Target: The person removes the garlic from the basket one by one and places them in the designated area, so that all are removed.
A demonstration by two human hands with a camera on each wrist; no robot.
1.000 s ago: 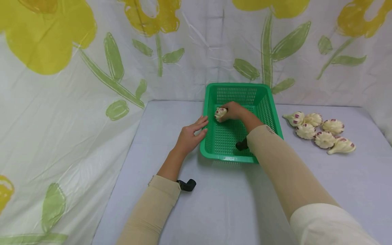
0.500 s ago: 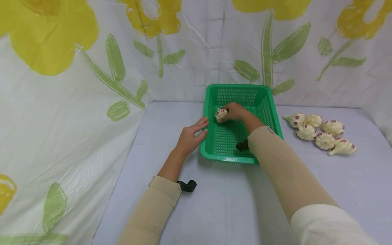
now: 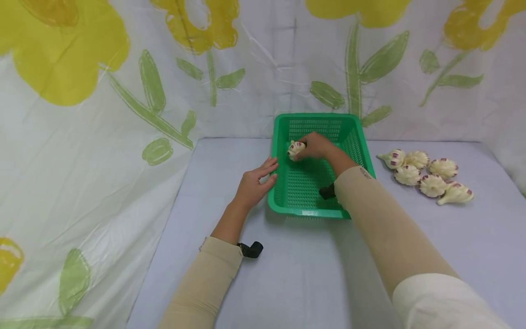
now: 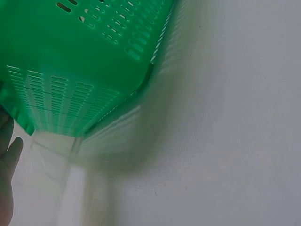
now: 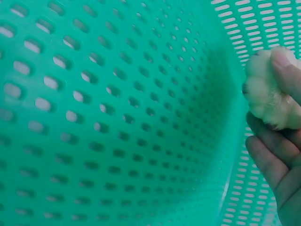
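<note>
My right hand (image 3: pixel 318 147) reaches inside a green plastic basket (image 3: pixel 310 213) and grips a cream garlic bulb with purple patches (image 3: pixel 296 150) near the basket's far left corner. In the right wrist view, the thumb lies over the garlic bulb (image 5: pixel 263 92) and the fingers curl beneath it. My left hand (image 3: pixel 252 185) lies against the outside of the basket's left rim with fairly straight fingers. Only part of this left hand (image 4: pixel 7 165) shows at the edge of the left wrist view, beside the basket's slotted wall (image 4: pixel 70 89).
Several more garlic bulbs (image 3: pixel 433 185) lie grouped on the white table (image 3: pixel 304 274), right of the basket. A white sheet with yellow flowers (image 3: pixel 263 68) hangs behind and to the left. Black wrist cameras stick out from both sleeves.
My right hand has risen slightly inside the basket with the garlic bulb still gripped, which now looks a little turned. The head view has shifted slightly. The left hand stays at the rim.
</note>
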